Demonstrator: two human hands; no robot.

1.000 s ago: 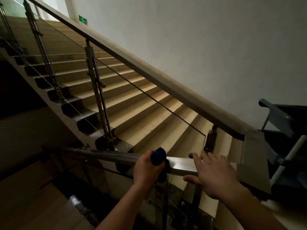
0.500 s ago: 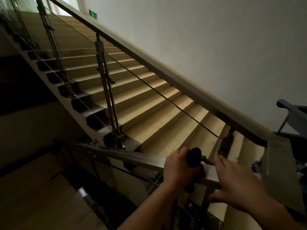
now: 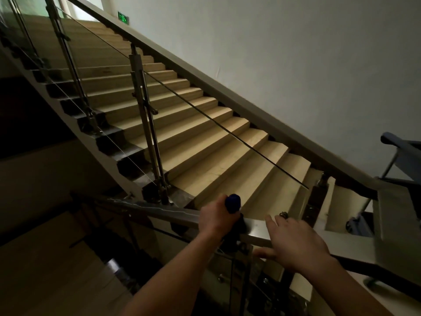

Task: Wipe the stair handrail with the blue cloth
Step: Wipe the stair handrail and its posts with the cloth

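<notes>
Dim stairwell, steel rail (image 3: 159,212). Cloth (image 3: 232,202) gripped on rail by left hand (image 3: 215,221); right hand (image 3: 296,245) laid beside, fingers spread.

The stair handrail (image 3: 159,212) is a flat-topped metal bar with a dull silver sheen, running level across the lower part of the view from the dim left side toward the right, where it meets a wide flat landing section (image 3: 396,215). From there a longer length (image 3: 227,92) climbs diagonally up to the left beside the steps, carried on upright metal posts. The blue cloth (image 3: 232,202) is dark blue, bunched into a rounded wad that sits on top of the level bar, part of it standing up above the rail and a darker part draping down its near face
</notes>
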